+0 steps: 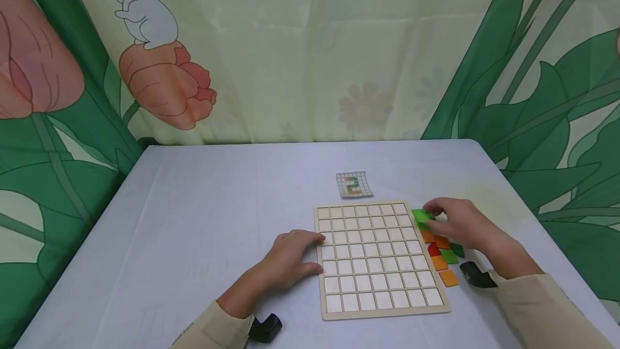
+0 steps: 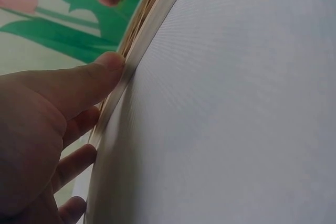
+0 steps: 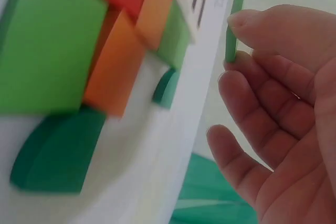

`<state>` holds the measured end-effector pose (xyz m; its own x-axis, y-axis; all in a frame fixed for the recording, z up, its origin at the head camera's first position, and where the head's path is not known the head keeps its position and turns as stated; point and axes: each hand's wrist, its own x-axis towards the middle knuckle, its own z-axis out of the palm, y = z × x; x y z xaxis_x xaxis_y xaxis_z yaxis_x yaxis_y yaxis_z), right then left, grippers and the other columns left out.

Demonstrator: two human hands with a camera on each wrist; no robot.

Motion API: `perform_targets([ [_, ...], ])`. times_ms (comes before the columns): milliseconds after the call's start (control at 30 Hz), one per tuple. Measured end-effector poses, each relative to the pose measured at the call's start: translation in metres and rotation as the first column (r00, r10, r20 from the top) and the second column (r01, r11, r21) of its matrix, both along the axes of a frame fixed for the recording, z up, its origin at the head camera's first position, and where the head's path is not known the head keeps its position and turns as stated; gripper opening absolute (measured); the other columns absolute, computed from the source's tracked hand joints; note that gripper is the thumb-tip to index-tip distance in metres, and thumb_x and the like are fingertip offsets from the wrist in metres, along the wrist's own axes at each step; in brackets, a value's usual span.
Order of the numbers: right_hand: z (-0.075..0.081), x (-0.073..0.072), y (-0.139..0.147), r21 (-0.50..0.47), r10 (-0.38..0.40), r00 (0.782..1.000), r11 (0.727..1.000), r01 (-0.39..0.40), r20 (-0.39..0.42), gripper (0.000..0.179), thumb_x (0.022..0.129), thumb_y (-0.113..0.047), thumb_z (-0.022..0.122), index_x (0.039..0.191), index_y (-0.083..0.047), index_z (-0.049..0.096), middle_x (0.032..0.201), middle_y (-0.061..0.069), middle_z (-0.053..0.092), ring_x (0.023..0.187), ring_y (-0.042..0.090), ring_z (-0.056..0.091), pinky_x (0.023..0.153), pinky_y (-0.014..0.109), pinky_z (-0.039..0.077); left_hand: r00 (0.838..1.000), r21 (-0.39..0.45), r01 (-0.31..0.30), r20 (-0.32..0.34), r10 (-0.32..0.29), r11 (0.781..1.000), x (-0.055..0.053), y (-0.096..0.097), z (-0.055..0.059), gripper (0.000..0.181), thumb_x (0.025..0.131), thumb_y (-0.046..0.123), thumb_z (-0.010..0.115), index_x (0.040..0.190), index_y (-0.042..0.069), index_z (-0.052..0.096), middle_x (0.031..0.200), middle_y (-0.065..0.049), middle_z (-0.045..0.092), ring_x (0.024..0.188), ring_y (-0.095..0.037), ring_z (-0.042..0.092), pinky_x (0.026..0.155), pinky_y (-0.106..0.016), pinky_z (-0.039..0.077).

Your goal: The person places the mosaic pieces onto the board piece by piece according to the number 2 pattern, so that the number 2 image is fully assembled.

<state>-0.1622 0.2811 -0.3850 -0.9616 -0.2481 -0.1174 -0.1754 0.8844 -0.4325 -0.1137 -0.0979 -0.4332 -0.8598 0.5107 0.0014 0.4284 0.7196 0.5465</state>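
Note:
A pale wooden grid board [image 1: 386,314] with white cells lies flat on the table. Along its left edge rests my left hand [image 1: 290,260], thumb and fingertips touching the frame, as the left wrist view also shows. My right hand [image 1: 462,225] is raised at the board's upper right corner. Between thumb and index finger it pinches a thin green tile [image 3: 237,2], seen edge-on in the right wrist view. Under and beside that hand are loose tiles: an orange square [image 1: 448,278], a red piece [image 1: 434,250], a light green square [image 1: 449,256] and a dark green rounded piece [image 1: 457,250].
Behind the board lies a small card [image 1: 354,185] printed with a coloured figure on a grid. A white cloth covers the table [image 1: 194,203]. A curtain [image 1: 310,69] with printed flowers and an animal hangs behind it.

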Motion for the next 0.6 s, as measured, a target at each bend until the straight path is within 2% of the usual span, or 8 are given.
perform_targets([
  [300,-0.001,-0.004,-0.026,-0.038,0.039,0.999,0.999,-0.039,0.006,0.040,0.092,-0.022,0.073,0.122,0.003,0.065,0.112,0.016,0.067,0.105,0.036,0.060,0.090,0.055,0.053,1.000,0.012,0.002,0.002,-0.002,1.000,0.002,-0.001,0.001,0.056,0.087,0.029,0.079,0.136,0.012,0.058,0.134,-0.001,0.060,0.129,-0.022,0.049,0.106,-0.050,0.035],
  [600,-0.005,-0.013,-0.053,-0.106,0.119,0.993,0.987,-0.121,-0.028,0.034,0.092,-0.019,0.071,0.119,0.001,0.068,0.110,0.011,0.069,0.104,0.031,0.062,0.091,0.051,0.052,1.000,0.012,0.011,-0.003,-0.011,1.000,0.001,-0.001,0.001,0.056,0.088,0.029,0.079,0.137,0.011,0.058,0.134,0.000,0.059,0.129,-0.022,0.049,0.106,-0.050,0.035],
])
